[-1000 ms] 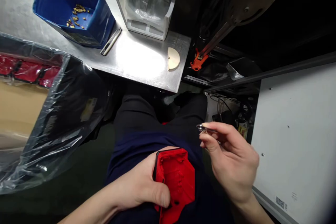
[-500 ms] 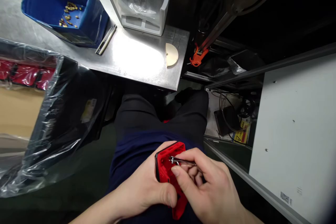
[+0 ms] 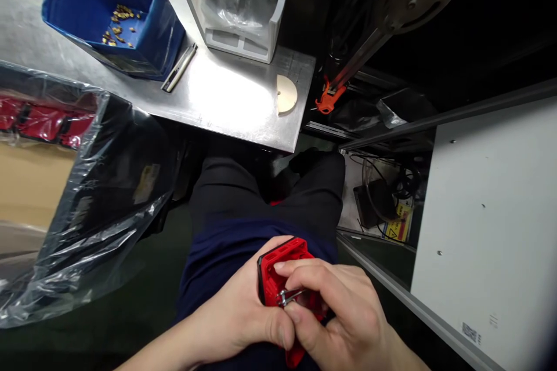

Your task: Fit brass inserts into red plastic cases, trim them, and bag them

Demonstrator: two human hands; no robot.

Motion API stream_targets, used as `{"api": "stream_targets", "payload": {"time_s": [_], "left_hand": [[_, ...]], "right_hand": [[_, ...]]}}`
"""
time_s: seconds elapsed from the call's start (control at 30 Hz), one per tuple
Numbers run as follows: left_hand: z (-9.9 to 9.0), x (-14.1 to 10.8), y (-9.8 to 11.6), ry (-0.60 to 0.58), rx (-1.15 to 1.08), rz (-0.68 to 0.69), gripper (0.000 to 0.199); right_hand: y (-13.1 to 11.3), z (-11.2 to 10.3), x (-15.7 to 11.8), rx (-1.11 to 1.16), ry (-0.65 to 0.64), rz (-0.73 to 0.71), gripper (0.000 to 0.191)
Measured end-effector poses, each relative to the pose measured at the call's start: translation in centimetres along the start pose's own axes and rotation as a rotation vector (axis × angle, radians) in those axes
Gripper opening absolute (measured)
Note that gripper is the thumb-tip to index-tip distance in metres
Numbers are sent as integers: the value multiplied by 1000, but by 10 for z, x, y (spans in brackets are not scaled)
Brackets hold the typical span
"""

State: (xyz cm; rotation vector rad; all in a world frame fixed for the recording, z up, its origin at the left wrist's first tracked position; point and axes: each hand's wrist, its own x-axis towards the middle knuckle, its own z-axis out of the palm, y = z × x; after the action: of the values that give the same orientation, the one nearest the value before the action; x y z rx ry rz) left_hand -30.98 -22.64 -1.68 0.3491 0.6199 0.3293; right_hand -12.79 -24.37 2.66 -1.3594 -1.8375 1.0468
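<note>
My left hand (image 3: 246,307) is wrapped round a red plastic housing (image 3: 285,252) with a black edge, held over my lap with its hollow inner side facing up. Between the thumb and fingers of my right hand (image 3: 343,307) is a small shiny metal nail clipper (image 3: 285,298). Its jaws are at the inside of the housing, close to my left thumb. My right index finger stretches over the housing's upper part. The right hand covers much of the housing's lower right side, and whether the jaws bite on anything cannot be made out.
On the metal bench (image 3: 217,104) stand a blue bin (image 3: 161,40) with small brass pieces and a grey bin (image 3: 243,49) holding plastic bags. A utility knife (image 3: 179,68) and a half-round disc (image 3: 286,95) lie there. A plastic-lined crate (image 3: 117,168) is left; a white panel (image 3: 483,203) right.
My right hand has shifted the nail clipper down along the housing, toward my left thumb. Its index finger now reaches forward over the housing. My left hand keeps its hold.
</note>
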Motion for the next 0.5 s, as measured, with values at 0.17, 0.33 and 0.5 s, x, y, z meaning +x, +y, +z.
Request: {"api": "stream_targets", "payload": {"time_s": [0.17,0.33,0.5], "left_hand": [[-3,-3,-1,4,69,-3,85],[-3,-4,2,-2,25,7,83],[-4,-12,6,-180,-27,-40,104]], "right_hand": [[0,-2,6,34,-105,10,13],[-2,-7,6,36,-125,-22,7],[14,-21,-7,73,282,262,5]]}}
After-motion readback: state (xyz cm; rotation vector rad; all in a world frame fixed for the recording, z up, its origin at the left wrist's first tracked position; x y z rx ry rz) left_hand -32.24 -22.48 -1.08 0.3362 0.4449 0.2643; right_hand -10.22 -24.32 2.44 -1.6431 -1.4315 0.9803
